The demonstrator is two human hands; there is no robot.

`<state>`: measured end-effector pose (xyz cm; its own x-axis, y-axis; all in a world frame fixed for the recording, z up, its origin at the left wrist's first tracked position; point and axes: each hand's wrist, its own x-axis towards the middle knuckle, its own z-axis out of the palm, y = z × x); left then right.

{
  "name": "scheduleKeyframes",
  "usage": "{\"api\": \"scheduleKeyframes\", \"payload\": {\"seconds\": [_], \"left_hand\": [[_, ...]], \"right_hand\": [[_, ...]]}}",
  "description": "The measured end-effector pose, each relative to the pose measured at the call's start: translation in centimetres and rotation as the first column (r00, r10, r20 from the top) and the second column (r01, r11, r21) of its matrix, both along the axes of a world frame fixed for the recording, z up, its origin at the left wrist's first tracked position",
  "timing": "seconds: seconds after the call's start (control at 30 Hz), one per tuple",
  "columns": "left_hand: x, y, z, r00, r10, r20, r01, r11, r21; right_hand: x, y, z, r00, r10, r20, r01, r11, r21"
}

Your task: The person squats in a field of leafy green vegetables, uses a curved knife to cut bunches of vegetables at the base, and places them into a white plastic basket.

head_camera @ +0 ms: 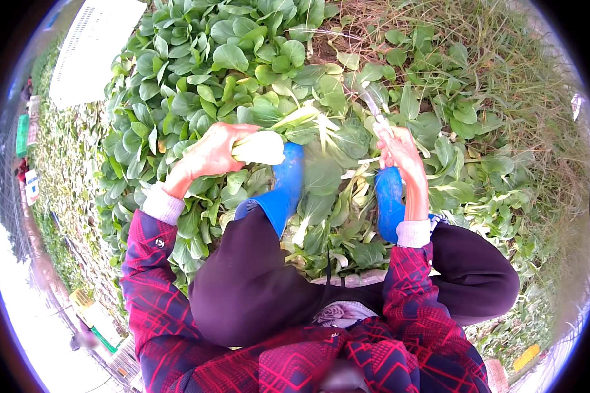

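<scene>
My left hand (216, 150) is closed around a cut head of bok choy (260, 148), its pale base turned right towards my boot; its leaves are mostly hidden by the hand. In my right hand (400, 150) is a knife (369, 100), held by the handle with the blade pointing up and away among the leaves. Loose leaves and pale stalks (327, 127) lie between the hands. Below them are two blue rubber boots, the left one (290, 172) and the right one (388, 201), standing among cut leaves.
Dense growing bok choy (177, 83) fills the ground ahead and to the left. Dry grass and weeds (511, 73) cover the right side. A white plastic crate (96, 49) stands at the upper left. A green crate (23, 135) and a blurred person (83, 340) appear at the left rim.
</scene>
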<state>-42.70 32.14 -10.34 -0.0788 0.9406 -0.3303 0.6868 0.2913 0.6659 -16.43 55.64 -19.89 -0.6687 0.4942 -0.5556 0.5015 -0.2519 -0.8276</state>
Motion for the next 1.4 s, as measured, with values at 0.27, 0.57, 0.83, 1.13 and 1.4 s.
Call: {"api": "scheduleKeyframes", "payload": {"seconds": [0.27, 0.57, 0.83, 1.13, 1.4], "left_hand": [[1.6, 0.9, -3.9, 0.515, 0.286, 0.808, -0.420, 0.906, -0.053], [1.3, 0.2, -6.8, 0.449, 0.257, 0.856, -0.272, 0.952, -0.143], [1.4, -0.2, -4.5, 0.305, 0.476, 0.825, -0.508, 0.814, -0.282], [6.5, 3.2, -7.8, 0.081, 0.458, 0.885, -0.624, 0.716, -0.313], [7.6, 2.3, -10.3, 0.212, 0.442, 0.872, -0.496, 0.817, -0.293]], "right_hand": [[-6.6, -2.3, 2.3, 0.873, -0.278, -0.401, 0.328, 0.943, 0.061], [-9.4, -7.4, -4.2, 0.942, -0.311, -0.122, 0.303, 0.949, -0.080], [-9.5, -6.4, -2.6, 0.690, -0.604, -0.398, 0.548, 0.796, -0.258], [-10.6, -11.0, -0.7, 0.637, -0.663, -0.393, 0.560, 0.749, -0.355], [-8.7, -8.8, -2.6, 0.644, -0.662, -0.384, 0.584, 0.749, -0.312]]}}
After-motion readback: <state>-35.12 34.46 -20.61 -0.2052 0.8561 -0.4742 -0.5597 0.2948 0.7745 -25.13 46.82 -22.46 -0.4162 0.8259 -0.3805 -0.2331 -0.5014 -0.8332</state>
